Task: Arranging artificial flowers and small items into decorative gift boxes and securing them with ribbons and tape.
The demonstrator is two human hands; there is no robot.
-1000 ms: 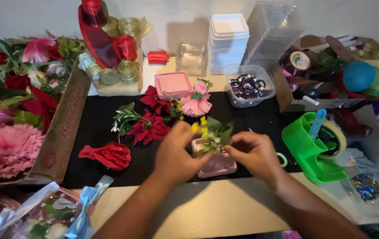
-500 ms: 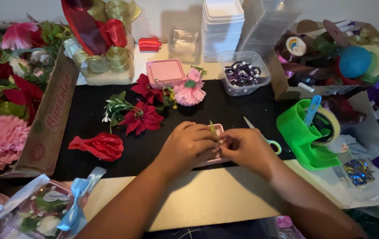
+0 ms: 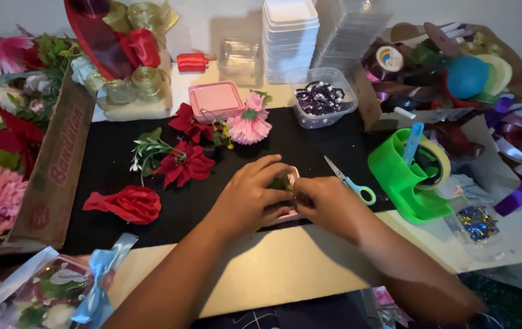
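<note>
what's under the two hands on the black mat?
Between the left hand and right hand, a small pink box with green sprigs peeks out. Its contents are covered by the hands.

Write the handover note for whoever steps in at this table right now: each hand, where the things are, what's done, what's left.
Left hand: cupped over a small pink container on the black mat, pressing green sprigs into it.
Right hand: closed on the container's right side, fingers meeting the left hand's.
Nearby: scissors right of the hands, green tape dispenser further right, red rose and red poinsettia to the left, pink lid behind.
Done: greenery is in the container.
Left: the container has no lid on; loose flowers lie unused.
</note>
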